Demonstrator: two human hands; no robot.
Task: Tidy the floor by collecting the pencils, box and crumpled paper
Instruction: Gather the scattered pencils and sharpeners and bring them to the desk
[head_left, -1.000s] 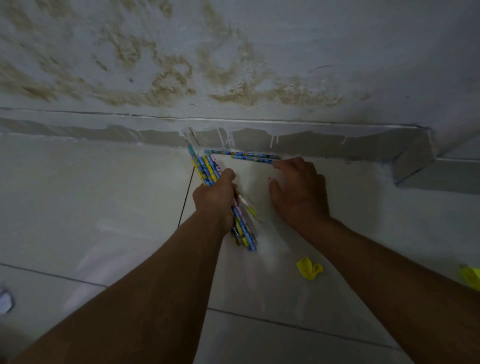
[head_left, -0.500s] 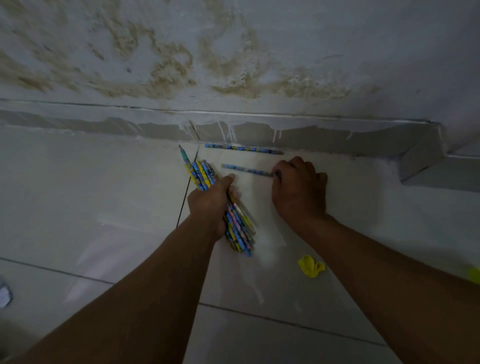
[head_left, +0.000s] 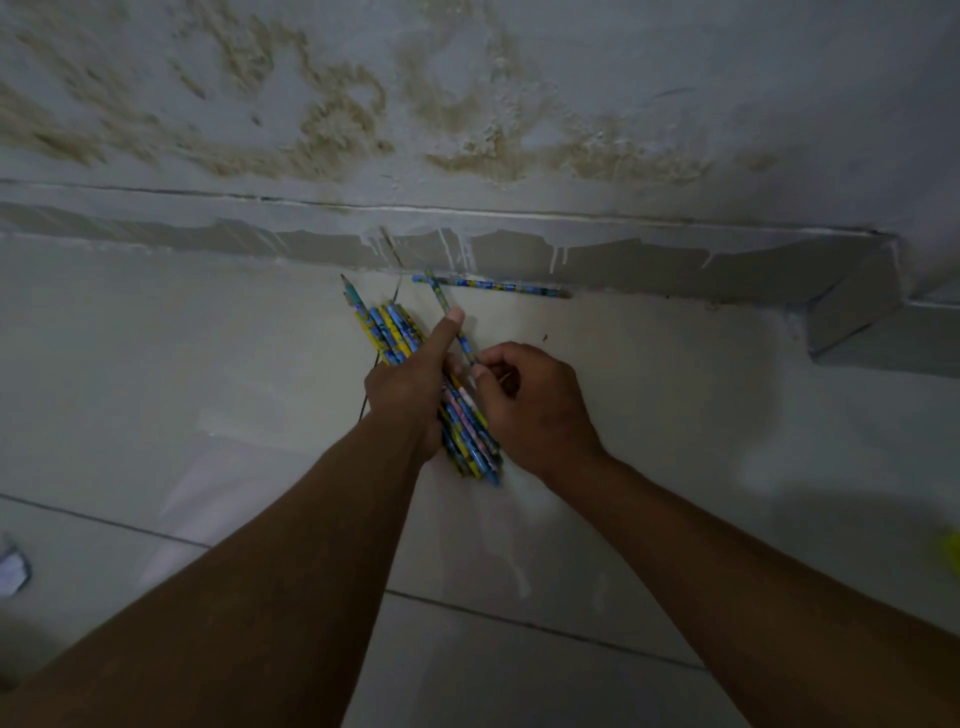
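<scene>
My left hand (head_left: 410, 387) grips a bundle of several blue and yellow patterned pencils (head_left: 387, 330), tips pointing towards the wall, thumb stretched forward. My right hand (head_left: 530, 410) pinches the lower end of one single pencil (head_left: 451, 319) and holds it against the bundle, just under my left thumb. Another pencil (head_left: 493, 286) lies flat on the floor along the foot of the wall. A blurred yellow scrap (head_left: 953, 553) shows at the right edge. No box is in view.
Pale floor tiles (head_left: 156, 364) run up to a grey skirting (head_left: 675, 260) below a stained wall. The skirting steps out at the right (head_left: 852, 306). A small pale object (head_left: 13, 569) lies at the left edge.
My right hand has lifted one pencil off the floor and brought it back to the bundle in my left hand. The yellow scrap near my right forearm has passed out of sight.
</scene>
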